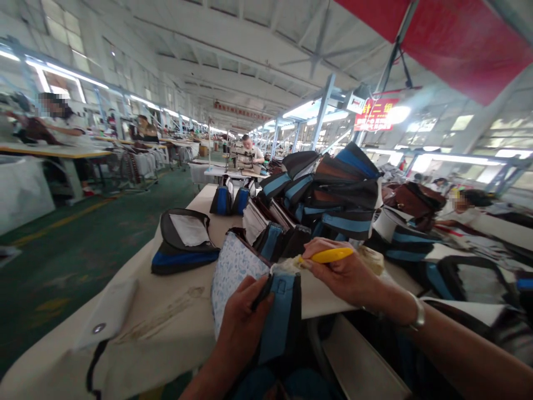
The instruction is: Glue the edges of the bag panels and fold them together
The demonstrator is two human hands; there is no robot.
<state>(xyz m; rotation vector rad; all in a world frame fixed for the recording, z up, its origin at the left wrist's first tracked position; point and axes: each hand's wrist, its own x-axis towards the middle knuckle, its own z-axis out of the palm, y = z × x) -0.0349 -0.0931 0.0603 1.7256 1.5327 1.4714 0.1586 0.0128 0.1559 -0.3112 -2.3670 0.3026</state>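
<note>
Left hand (pixel 244 314): closed on the left edge of the blue-and-black bag, fingers curled round it.
Right hand (pixel 347 278): gripping a yellow tool (pixel 332 255), which points left toward the top of that bag; a silvery band (pixel 419 312) circles the wrist.
Blue-and-black bag (pixel 277 319): at the near edge of the table (pixel 179 314), between the two hands, its blue strip facing near.
Tool tip: by the bag's upper edge, among pale stuff; whether it touches, I cannot tell.
Patterned cloth (pixel 235 266): pale with blue marks, just left of the bag.
Left on the table: an open dark bag (pixel 183 261) with a bright blue band; nearer, a white piece (pixel 112 311) with a metal ring.
Far on the table: a heap of bags (pixel 345 191), blue, black and brown.
Beyond: a person (pixel 250 150) at a sewing machine.
</note>
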